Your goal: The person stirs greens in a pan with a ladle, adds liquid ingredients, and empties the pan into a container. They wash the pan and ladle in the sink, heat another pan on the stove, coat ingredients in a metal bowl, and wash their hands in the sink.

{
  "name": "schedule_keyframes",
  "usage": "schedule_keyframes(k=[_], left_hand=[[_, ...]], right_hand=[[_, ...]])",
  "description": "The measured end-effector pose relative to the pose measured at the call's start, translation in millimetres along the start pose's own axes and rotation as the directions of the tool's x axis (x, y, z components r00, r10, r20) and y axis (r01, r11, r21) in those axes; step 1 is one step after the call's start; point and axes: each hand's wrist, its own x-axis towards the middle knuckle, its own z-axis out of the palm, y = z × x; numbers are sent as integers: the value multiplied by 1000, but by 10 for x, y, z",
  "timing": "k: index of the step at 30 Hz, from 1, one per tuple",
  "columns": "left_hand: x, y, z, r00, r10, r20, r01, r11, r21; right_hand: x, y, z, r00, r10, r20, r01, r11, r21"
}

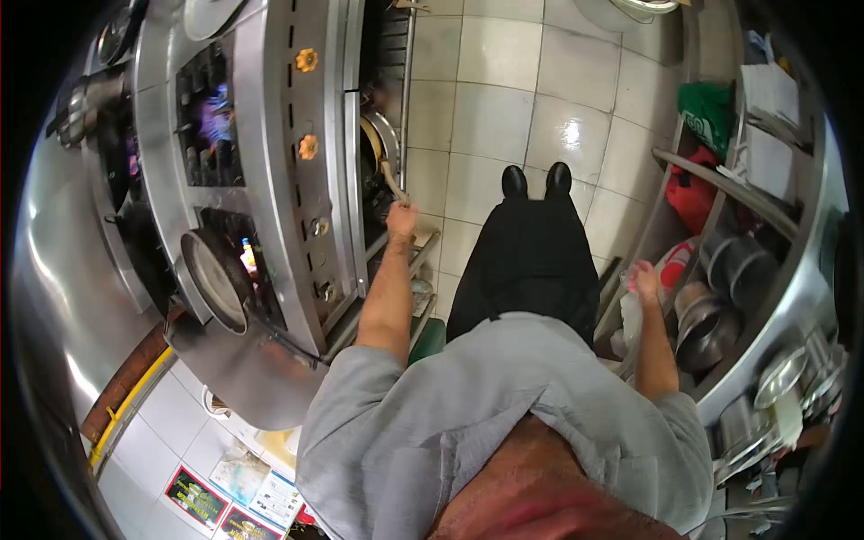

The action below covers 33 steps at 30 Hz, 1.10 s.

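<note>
Grey shirt fabric [522, 387] fills the near view. The left hand [402, 219] closes round a pale handle [391, 183], its far end at a round metal pan [389, 137] beneath the steel stove [298, 103]; the right hand [643, 280] is curled beside a metal shelf [727, 192], and whether it grips anything cannot be told. A dark frying pan [213, 281] sits over a burner. Wall labels [196, 498] are too blurred to read; white lettering marks a green bag [706, 112]. Glossy square floor tiles [497, 54] stretch beyond.
</note>
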Motion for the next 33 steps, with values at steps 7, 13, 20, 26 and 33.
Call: schedule_keyframes(k=[7,13,20,26,33], left_hand=[[1117,-256,462,980,-162,-114,170,984,59],[1917,-612,859,944,-308,-117,308,951,-17],[2632,-925,1004,826,-564,7,523,762,-382],[1988,-476,674,949,-299,102,247,501,-829],[1105,160,542,973,17,-228,-61,980,-189]], right_hand=[[320,626,286,898,186,399,-383,776,501],[701,1727,110,740,424,522,-636,694,337],[987,2122,392,983,-7,182,50,971,-235],[714,1301,755,988,51,143,-43,997,-57],[735,864,935,950,-149,274,197,967,-160]])
